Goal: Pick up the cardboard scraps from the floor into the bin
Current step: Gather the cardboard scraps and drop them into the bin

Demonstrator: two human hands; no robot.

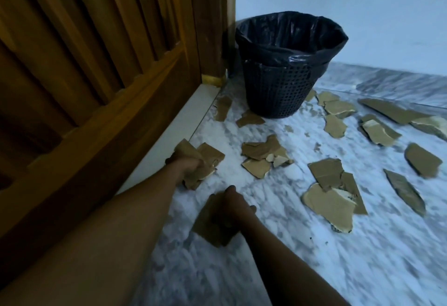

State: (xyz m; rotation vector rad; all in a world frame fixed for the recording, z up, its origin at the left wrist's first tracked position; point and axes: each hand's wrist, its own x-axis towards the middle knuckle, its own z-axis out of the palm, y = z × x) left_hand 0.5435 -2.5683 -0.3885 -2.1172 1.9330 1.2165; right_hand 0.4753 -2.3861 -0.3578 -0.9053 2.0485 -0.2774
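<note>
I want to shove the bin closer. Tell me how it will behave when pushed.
The bin looks like light mesh plastic, so it would probably slide easily on the smooth marble floor. It narrows toward its base, so a push near the rim might tip it. The loose liner would likely shift or crumple if grabbed.

Lighting is dim and cool, with a bluish cast over the wall (362, 3) and the marble floor (338, 257). No lamp or window is in view; the light source cannot be determined. The wooden door (84, 63) reads dark brown, with deep shade at its left edge. The black liner of the bin (285, 63) shows small glints of glare below its rim. Both forearms are underexposed, and the right hand (235, 205) is nearly a silhouette. Motion blur smears the floor veining in the lower right. Cardboard scraps (329, 199) have soft edges. Wide-angle distortion bends the door lines and tilts the skirting.
</note>
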